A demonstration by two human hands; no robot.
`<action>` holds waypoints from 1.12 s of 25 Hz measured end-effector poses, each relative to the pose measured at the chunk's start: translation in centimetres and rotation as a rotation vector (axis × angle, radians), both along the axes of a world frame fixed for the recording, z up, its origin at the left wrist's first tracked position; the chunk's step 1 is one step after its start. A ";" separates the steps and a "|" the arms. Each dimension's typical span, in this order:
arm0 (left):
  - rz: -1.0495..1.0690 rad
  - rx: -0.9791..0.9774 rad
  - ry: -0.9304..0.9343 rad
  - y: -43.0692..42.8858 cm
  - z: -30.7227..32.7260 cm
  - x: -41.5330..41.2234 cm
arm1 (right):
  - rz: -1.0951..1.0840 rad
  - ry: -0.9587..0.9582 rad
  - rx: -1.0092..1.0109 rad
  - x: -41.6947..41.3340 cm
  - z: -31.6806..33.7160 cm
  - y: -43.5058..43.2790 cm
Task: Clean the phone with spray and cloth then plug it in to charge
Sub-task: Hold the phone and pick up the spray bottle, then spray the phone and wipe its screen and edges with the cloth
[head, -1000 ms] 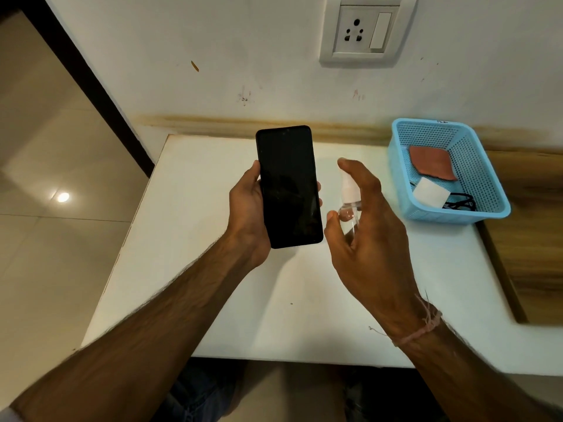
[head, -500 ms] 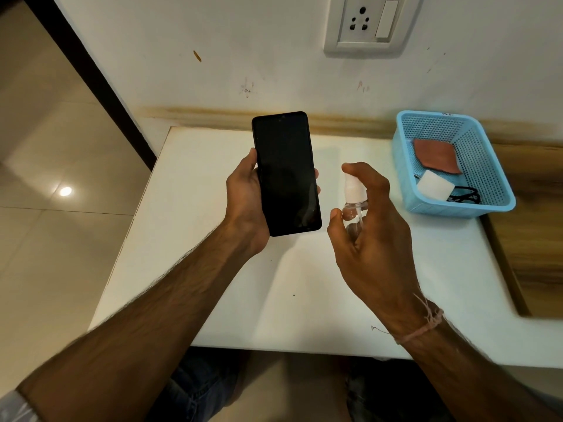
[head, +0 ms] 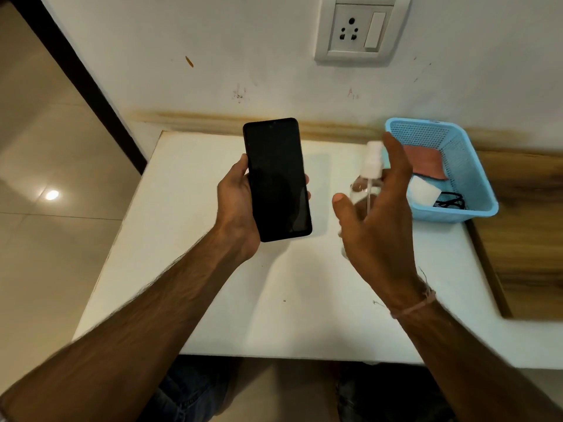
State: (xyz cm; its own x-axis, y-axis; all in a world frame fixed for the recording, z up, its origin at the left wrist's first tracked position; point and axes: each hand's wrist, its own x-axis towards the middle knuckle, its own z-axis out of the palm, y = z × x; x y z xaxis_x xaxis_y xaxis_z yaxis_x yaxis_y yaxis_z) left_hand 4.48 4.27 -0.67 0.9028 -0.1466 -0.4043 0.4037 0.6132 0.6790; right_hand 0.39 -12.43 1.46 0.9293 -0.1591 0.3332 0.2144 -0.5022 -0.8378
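My left hand (head: pixel 236 205) grips a black phone (head: pixel 277 179) by its edges, upright above the white table (head: pixel 189 269), dark screen facing me. To its right is a clear spray bottle (head: pixel 364 190) with a white nozzle (head: pixel 373 156), roughly upright. My right hand (head: pixel 377 226) is spread loosely around it, index finger straight beside the nozzle and thumb a little off the bottle's left side. The bottle's base is hidden behind my hand. A reddish cloth (head: pixel 425 164) lies in the blue basket (head: pixel 475 178).
The basket stands at the table's far right and also holds a white charger block (head: pixel 422 191) and a black cable (head: pixel 451 202). A wall socket with a switch (head: pixel 359 32) sits above the table. A wooden surface (head: pixel 530 233) adjoins on the right. Tiled floor lies to the left.
My right hand has loosened: the index finger came off the nozzle and the thumb moved away from the bottle. Bottle and hand shifted right toward the basket. The phone stays held in my left hand.
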 end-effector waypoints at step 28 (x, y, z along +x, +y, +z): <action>-0.029 -0.031 -0.003 -0.2 0.3 -0.3 | -0.094 -0.062 0.041 11.9 -1.7 -5.3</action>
